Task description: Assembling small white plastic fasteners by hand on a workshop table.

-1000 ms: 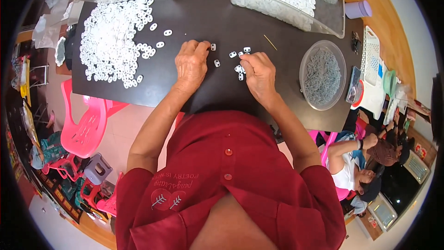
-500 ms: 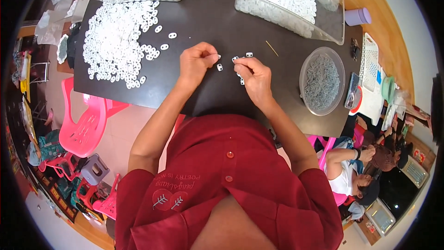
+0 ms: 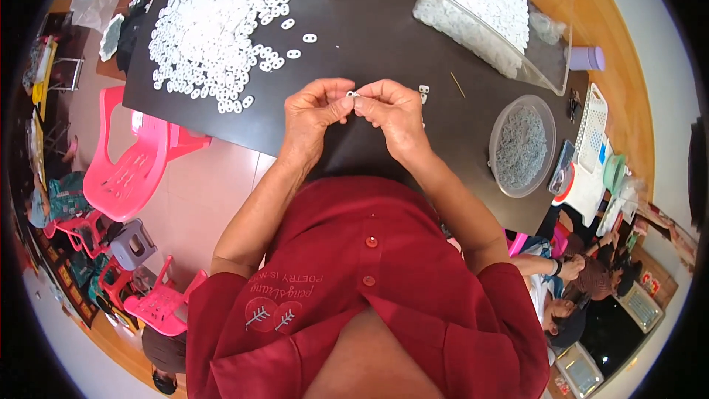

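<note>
My left hand (image 3: 306,118) and my right hand (image 3: 399,120) meet above the dark table, thumbs and forefingers pinched together. Between their fingertips shows a small white two-holed piece (image 3: 353,94); the fingers cover most of it, and whether a second part is there I cannot tell. Just right of my right hand lie a few like pieces (image 3: 424,89) on the tabletop, partly hidden by the hand. A big heap of white oval two-holed pieces (image 3: 210,37) spreads over the left of the table, with several loose ones at its edge.
Clear plastic bins of white pieces stand at the back, one at right (image 3: 473,33). A round tub (image 3: 493,149) of small grey metal parts sits at the right, near a thin brass-coloured stick (image 3: 458,85). Pink chairs (image 3: 133,170) stand at left; another person (image 3: 550,281) sits at lower right.
My right hand has left the small pieces on the table and come to my left hand; their fingertips now meet at the white piece. The view has shifted slightly.
</note>
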`<state>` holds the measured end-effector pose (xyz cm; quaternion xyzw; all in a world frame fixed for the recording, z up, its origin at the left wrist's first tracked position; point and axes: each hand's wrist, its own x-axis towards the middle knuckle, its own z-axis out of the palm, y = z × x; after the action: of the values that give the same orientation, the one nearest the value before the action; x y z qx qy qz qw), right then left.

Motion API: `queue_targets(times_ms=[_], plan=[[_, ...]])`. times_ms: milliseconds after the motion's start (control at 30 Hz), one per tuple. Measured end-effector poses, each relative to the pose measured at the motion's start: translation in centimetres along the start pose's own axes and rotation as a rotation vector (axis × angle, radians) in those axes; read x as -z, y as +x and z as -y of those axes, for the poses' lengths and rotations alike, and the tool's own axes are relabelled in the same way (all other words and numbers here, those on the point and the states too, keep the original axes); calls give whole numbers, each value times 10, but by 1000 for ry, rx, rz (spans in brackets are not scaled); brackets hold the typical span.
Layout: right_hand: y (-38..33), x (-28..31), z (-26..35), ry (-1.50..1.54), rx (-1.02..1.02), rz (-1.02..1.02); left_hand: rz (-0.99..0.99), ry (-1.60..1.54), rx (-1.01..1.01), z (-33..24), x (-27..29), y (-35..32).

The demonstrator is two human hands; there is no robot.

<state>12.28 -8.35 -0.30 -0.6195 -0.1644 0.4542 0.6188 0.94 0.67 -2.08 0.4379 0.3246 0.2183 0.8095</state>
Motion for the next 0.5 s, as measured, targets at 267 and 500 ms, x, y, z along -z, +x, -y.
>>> queue_targets(times_ms=[267, 500], plan=[[26, -19, -21, -543, 312, 33, -209, -61, 104, -8, 35, -18], [109, -37, -29, -983, 723, -155, -246, -105, 122, -9, 59, -34]])
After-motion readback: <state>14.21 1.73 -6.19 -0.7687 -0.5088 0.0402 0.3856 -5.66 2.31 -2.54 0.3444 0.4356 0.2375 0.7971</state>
